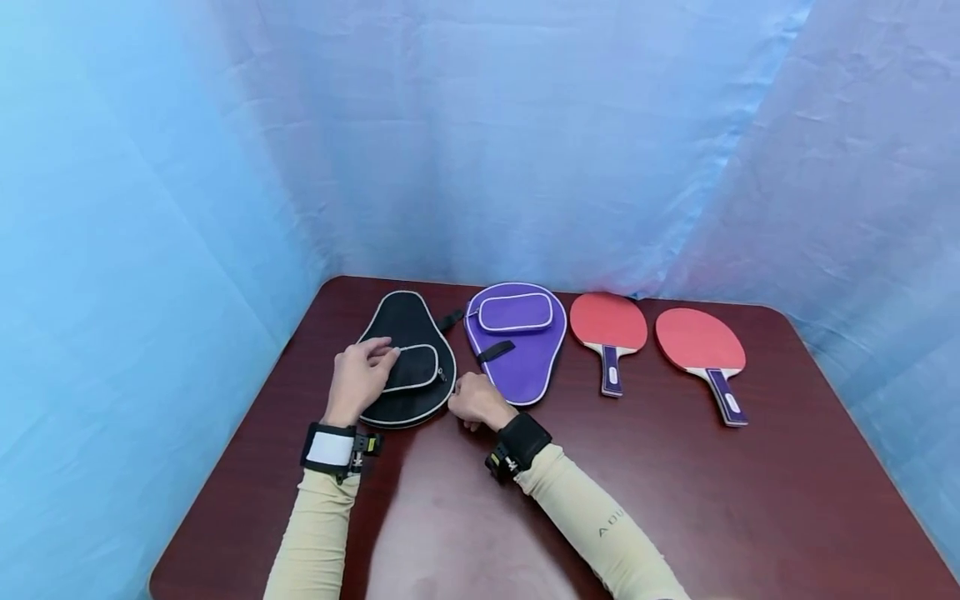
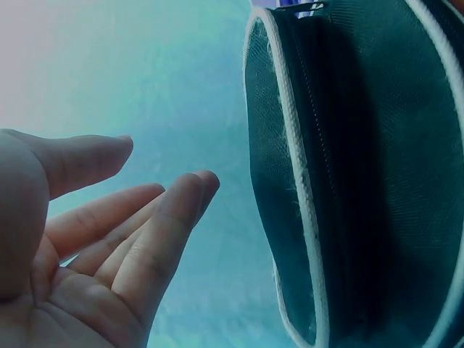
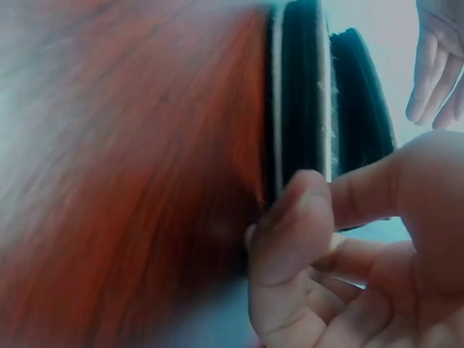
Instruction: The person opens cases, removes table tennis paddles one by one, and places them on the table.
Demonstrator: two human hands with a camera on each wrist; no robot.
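Note:
A black paddle case [image 1: 401, 317] with white piping lies at the left of the table, its small zipped pocket [image 1: 412, 368] facing up. My left hand [image 1: 358, 379] hovers over the pocket's left side; in the left wrist view its fingers are loosely extended, with a gap between them and the case [image 2: 413, 145]. At the case's lower right edge is my right hand [image 1: 480, 400]. In the right wrist view, thumb and curled index finger pinch at the zippered side of the case [image 3: 301, 87]; what lies between the fingertips is hidden.
Just right of the black case lies a purple paddle case [image 1: 517, 350] with a black strap. Two red paddles, one [image 1: 609, 321] beside the purple case and another [image 1: 701, 337] farther right, lie on the dark wooden table [image 1: 675, 500]. Blue curtains [image 1: 487, 150] hang behind the table.

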